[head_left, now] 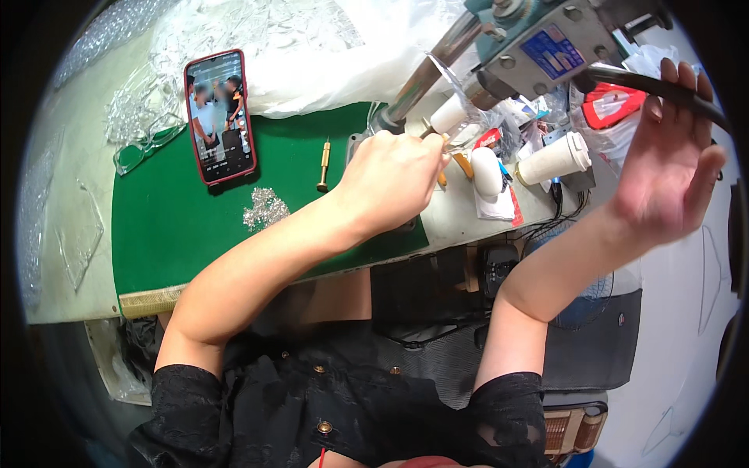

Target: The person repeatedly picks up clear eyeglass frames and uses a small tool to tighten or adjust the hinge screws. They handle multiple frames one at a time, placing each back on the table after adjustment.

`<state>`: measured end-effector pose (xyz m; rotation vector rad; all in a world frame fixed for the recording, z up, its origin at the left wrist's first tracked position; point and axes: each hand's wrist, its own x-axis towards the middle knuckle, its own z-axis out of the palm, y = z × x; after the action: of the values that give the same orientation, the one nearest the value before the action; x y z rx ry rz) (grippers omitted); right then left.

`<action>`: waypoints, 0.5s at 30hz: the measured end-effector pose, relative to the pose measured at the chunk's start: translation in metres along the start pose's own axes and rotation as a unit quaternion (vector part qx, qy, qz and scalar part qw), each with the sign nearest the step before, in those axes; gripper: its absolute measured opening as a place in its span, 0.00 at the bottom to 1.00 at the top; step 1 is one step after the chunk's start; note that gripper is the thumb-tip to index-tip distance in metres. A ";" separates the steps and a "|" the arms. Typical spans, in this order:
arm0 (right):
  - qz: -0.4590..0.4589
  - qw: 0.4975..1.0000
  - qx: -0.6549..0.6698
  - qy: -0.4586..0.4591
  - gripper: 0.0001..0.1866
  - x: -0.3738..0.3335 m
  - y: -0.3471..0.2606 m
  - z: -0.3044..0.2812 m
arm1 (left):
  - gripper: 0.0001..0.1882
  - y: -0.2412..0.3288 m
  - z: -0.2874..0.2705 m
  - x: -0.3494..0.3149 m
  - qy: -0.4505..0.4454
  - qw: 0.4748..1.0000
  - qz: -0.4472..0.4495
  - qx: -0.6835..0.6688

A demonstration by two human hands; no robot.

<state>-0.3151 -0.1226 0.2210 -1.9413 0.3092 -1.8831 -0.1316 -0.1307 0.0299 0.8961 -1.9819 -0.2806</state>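
Note:
My left hand [394, 181] is closed over the base of a hand press [534, 54], beside its steel column [425, 82]. Its fingertips are pinched together under the press head, and what they hold is hidden or too small to name. Up at the right, my right hand [663, 160] is on the black press lever [647, 79], palm showing, with its fingers hooked behind the bar and the thumb apart. Left of my left hand, a small brass screwdriver [324, 165] lies on the green mat [168, 234], near a pile of tiny silvery metal parts [265, 209].
A phone in a red case [221, 117] plays a video on the mat. Clear eyeglass frames [144, 148] and plastic bags [312, 70] crowd the back left. Right of the press are a white lidded cup [554, 158], a white rounded object [488, 173] and loose clutter.

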 end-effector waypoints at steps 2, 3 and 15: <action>-0.095 0.994 -0.041 0.024 0.20 -0.042 0.011 0.012 | 0.10 0.005 0.005 0.002 0.004 1.000 0.003 -0.002; -0.135 0.989 -0.053 0.033 0.18 -0.066 0.019 0.016 | 0.10 0.007 0.008 0.003 0.006 1.000 0.003 -0.004; -0.103 0.959 -0.202 0.169 0.22 -0.063 0.024 0.066 | 0.07 -0.011 -0.027 -0.025 0.031 0.999 -0.014 -0.029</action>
<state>-0.2502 -0.1074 0.1542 -1.9477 0.6625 -2.4526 -0.0958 -0.1178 0.0232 0.8856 -1.8966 -0.3218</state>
